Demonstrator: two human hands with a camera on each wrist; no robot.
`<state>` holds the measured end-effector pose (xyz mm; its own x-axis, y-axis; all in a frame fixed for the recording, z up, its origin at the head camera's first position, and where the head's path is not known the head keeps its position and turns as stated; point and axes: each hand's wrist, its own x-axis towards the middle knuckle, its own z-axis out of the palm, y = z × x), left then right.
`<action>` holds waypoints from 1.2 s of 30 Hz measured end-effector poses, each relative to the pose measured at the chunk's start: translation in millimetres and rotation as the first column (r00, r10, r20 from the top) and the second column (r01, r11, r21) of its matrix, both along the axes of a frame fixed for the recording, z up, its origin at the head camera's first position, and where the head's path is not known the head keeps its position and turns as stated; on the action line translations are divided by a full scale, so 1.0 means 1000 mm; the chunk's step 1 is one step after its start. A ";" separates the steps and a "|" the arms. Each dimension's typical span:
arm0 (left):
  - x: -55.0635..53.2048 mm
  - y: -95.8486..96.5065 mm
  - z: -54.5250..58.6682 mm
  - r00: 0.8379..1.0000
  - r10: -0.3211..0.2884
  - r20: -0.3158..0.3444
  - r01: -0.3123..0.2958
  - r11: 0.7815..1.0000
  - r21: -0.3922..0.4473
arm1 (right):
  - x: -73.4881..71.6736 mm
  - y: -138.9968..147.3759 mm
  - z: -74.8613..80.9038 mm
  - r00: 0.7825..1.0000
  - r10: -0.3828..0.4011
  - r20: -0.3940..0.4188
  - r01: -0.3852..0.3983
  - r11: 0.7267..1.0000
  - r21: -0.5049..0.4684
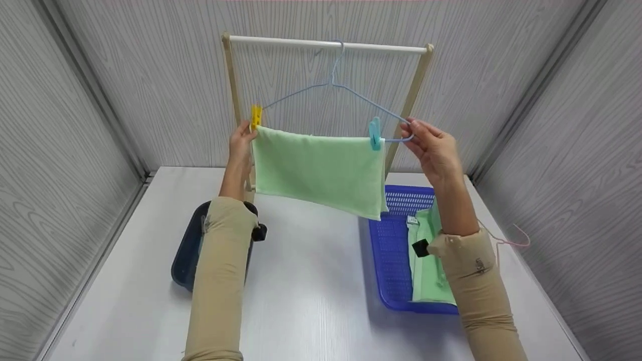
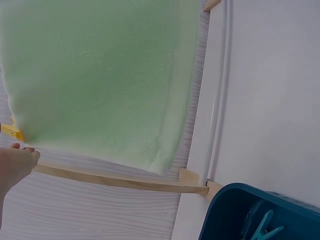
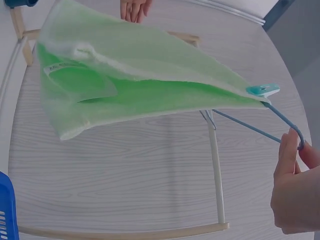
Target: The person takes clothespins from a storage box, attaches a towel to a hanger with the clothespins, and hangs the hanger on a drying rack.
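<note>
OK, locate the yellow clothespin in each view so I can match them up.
Head: the yellow clothespin is left of centre, above mid-height, at the green towel's top-left corner.
Left wrist: at the left edge, just below mid-height.
Right wrist: not in it.
Shared landmark: the green towel, visible in all three.

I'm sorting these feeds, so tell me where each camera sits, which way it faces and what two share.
Head: worn on the head, facing forward and down at the green cloth; left hand, right hand and sleeves show.
Left wrist: worn on that wrist, facing the cloth, rack and bin; part of the left hand shows at left.
Right wrist: worn on that wrist, facing the cloth side-on; the right hand pinches the hanger, the left shows at top.
Head and left wrist both show the yellow clip.
</note>
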<state>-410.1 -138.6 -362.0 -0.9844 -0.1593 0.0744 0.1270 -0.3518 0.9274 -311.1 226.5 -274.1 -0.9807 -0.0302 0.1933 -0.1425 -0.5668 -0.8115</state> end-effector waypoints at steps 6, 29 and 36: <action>0.000 0.000 -0.005 1.000 0.016 0.008 -0.016 1.000 0.000 | 0.009 0.004 -0.015 0.997 0.068 -0.019 -0.061 0.966 0.249; 0.003 -0.012 -0.004 0.999 0.034 0.017 -0.031 0.986 -0.161 | 0.016 -0.021 -0.047 0.997 -0.060 -0.046 0.074 0.879 0.472; 0.012 0.003 -0.012 0.994 0.109 0.031 -0.101 0.976 -0.193 | 0.012 -0.040 -0.065 0.994 -0.093 -0.049 0.105 0.908 0.405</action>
<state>-397.7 -135.5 -373.6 -0.9658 -0.2489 0.0729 0.1140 -0.1547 0.9814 -299.0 186.2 -338.9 -0.9770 -0.0153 0.2128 -0.2071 -0.1710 -0.9633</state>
